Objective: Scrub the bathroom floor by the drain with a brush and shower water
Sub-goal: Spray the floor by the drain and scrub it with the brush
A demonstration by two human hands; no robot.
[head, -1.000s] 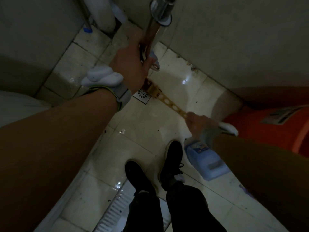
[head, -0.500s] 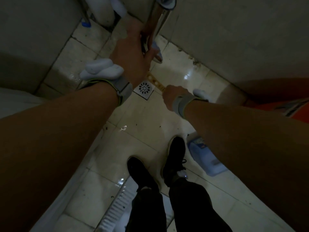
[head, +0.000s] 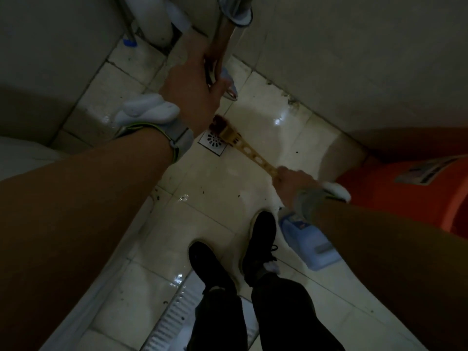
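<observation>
Dim light, wet floor tiles [head: 228, 173], grey walls [head: 354, 59]

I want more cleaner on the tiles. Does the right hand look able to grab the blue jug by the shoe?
Probably not yet: the right hand grips the brush handle. The blue jug lies close beneath that forearm, so letting go first should do.

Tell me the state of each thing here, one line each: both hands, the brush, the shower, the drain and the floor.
Left hand: grips the shower handset.
Right hand: grips the brush handle's end.
Brush: head down at the drain's edge.
Shower handset: held pointing down; spray not discernible.
Drain: grate in place, partly under the brush.
Floor: wet, glossy, speckled with dirt.
</observation>
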